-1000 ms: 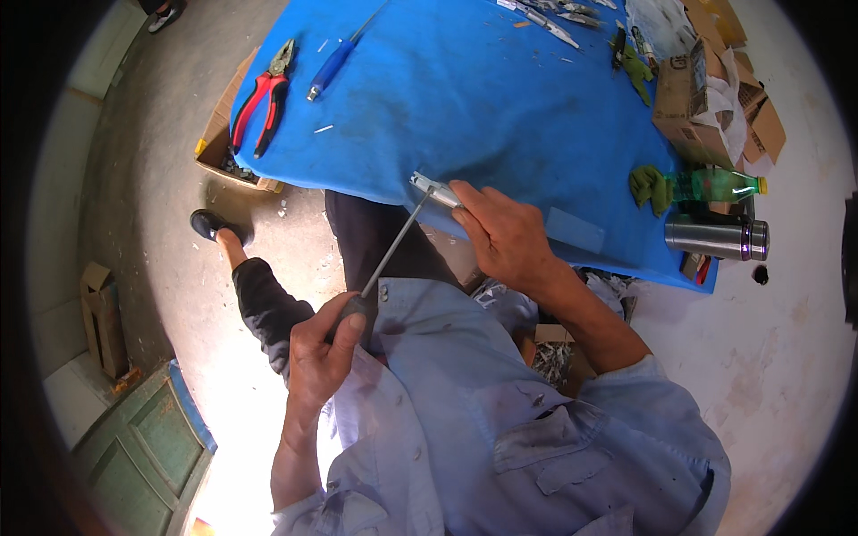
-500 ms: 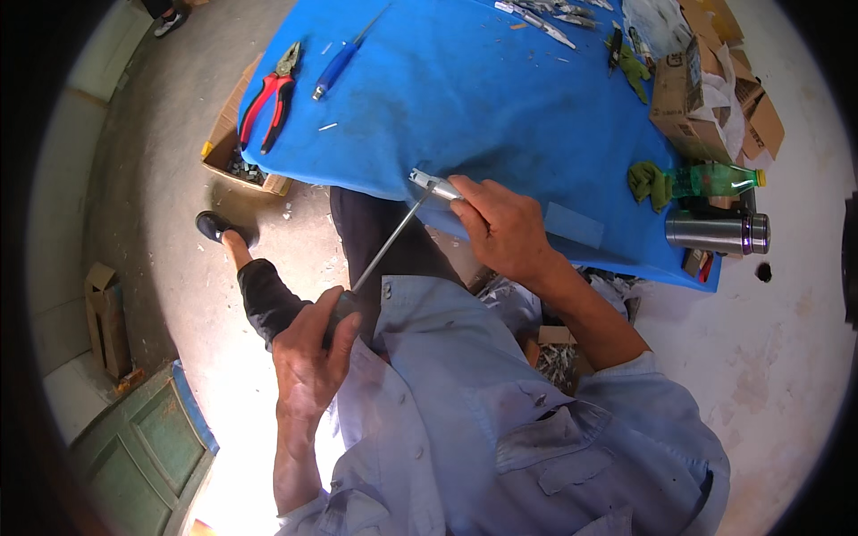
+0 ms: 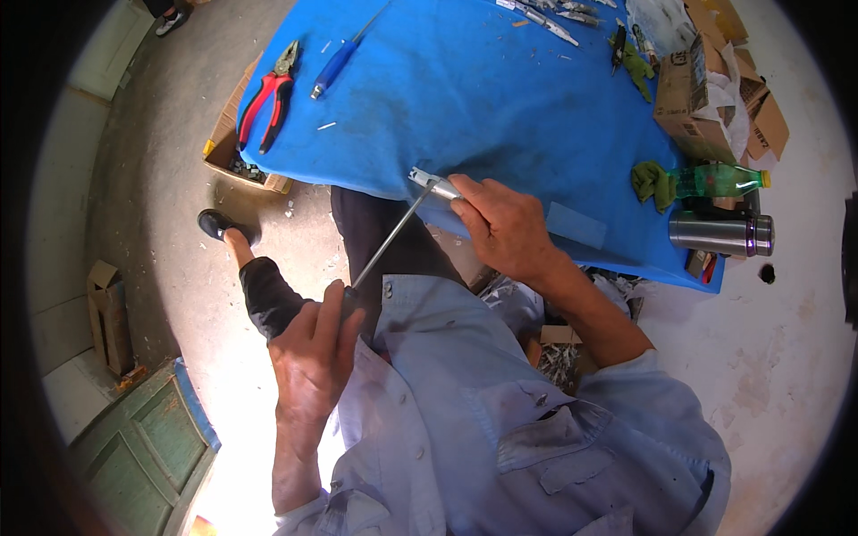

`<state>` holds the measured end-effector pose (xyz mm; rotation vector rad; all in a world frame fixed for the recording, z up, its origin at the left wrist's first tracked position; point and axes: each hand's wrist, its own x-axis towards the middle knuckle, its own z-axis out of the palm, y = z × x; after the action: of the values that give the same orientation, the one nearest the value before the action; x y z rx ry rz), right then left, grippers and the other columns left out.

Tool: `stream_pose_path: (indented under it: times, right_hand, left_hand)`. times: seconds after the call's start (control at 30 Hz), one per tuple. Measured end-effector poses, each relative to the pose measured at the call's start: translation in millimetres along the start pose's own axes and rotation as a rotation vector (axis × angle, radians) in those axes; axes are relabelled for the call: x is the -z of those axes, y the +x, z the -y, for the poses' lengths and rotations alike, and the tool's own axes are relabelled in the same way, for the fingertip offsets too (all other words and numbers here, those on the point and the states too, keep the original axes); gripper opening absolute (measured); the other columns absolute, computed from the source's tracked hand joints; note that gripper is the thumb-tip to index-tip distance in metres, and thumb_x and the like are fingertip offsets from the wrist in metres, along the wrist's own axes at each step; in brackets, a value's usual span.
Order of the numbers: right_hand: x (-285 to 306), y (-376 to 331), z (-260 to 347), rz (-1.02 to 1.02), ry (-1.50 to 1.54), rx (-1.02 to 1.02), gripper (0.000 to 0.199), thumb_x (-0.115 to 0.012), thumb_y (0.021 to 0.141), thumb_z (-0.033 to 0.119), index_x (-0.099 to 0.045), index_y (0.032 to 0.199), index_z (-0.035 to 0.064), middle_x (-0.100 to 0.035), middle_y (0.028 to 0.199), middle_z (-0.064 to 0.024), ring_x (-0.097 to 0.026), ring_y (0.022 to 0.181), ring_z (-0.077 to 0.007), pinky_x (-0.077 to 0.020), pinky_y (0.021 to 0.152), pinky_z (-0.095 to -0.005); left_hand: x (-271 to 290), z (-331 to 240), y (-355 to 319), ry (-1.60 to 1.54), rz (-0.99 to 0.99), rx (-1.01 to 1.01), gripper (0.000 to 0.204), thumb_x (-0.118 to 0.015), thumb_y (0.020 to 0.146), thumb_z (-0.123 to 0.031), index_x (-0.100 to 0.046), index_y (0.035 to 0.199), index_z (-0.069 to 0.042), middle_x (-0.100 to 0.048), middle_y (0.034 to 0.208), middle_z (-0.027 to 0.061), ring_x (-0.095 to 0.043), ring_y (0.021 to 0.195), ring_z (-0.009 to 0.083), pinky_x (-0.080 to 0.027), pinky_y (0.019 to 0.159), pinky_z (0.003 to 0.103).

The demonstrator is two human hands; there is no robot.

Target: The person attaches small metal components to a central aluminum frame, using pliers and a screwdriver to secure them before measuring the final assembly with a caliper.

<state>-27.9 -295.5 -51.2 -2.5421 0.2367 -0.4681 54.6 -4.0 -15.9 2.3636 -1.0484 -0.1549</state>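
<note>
My left hand is closed round the dark handle of a screwdriver. Its long metal shaft slants up and to the right. The tip meets a small silver metal part with a notched end, over the near edge of the blue-covered table. My right hand grips the other end of that part, and its fingers hide much of it. Whether the tip sits inside the part or against its side, I cannot tell.
Red-and-black pliers and a blue-handled screwdriver lie on the table's left. A steel flask, a green bottle and a cardboard box stand at the right. Several silver pieces lie at the back.
My left hand has turned slightly on the screwdriver's handle, its fingers shifting position. My right hand and the silver part have stayed almost where they were.
</note>
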Motion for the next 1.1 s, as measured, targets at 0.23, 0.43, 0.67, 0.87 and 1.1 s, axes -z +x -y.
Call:
stream_pose_path:
  times: [0.23, 0.43, 0.67, 0.87, 1.1]
  right_hand:
    - [-1.6, -1.7, -5.2, 0.025, -0.016, 0.046, 0.030, -0.069, 0.099, 0.018, -0.064, 0.126, 0.0076, -0.061, 0.081, -0.0098, -0.064, 0.068, -0.0323, -0.0467, 0.055, -0.0458]
    - [-0.9, -0.5, -2.2, 0.003, -0.019, 0.065, 0.031, -0.070, 0.098, 0.018, -0.064, 0.127, 0.0081, -0.060, 0.081, -0.0090, -0.063, 0.065, -0.0323, -0.0466, 0.054, -0.0459]
    - [-4.0, -3.2, 0.5, -0.048, 0.010, 0.019, 0.028, -0.071, 0.097, 0.019, -0.067, 0.122, 0.0068, -0.062, 0.080, -0.0086, -0.064, 0.065, -0.0323, -0.0474, 0.055, -0.0462]
    - [-6.2, -6.1, 4.6, -0.073, 0.020, 0.013, 0.027, -0.071, 0.097, 0.018, -0.069, 0.120, 0.0052, -0.064, 0.082, -0.0089, -0.066, 0.068, -0.0320, -0.0482, 0.056, -0.0459]
    - [-2.9, -5.3, 4.7, -0.020, 0.017, 0.036, 0.026, -0.070, 0.097, 0.017, -0.067, 0.120, 0.0052, -0.062, 0.079, -0.0101, -0.065, 0.067, -0.0338, -0.0469, 0.056, -0.0478]
  left_hand:
    - [7.1, -6.1, 7.4, -0.013, 0.041, -0.013, 0.037, -0.079, 0.091, -0.010, -0.068, 0.126, -0.004, -0.065, 0.079, 0.0112, -0.066, 0.065, 0.0250, -0.054, 0.060, 0.041]
    - [19.6, 11.8, 21.6, -0.604, 0.275, 0.331, 0.021, -0.073, 0.097, -0.008, -0.071, 0.115, 0.003, -0.070, 0.079, 0.0122, -0.063, 0.062, 0.0200, -0.050, 0.059, 0.033]
    - [24.5, -10.1, 20.4, -0.374, 0.140, 0.240, 0.023, -0.074, 0.098, -0.011, -0.071, 0.116, 0.003, -0.071, 0.082, 0.0136, -0.064, 0.064, 0.0201, -0.052, 0.062, 0.033]
    - [16.3, -15.5, 3.9, -0.404, 0.097, 0.279, 0.023, -0.073, 0.098, -0.010, -0.071, 0.118, 0.002, -0.071, 0.085, 0.0138, -0.065, 0.065, 0.0219, -0.054, 0.065, 0.033]
    - [24.3, -14.9, 8.5, -0.177, 0.041, 0.085, 0.028, -0.078, 0.095, -0.012, -0.070, 0.120, -0.001, -0.072, 0.086, 0.0158, -0.072, 0.068, 0.0307, -0.056, 0.064, 0.039]
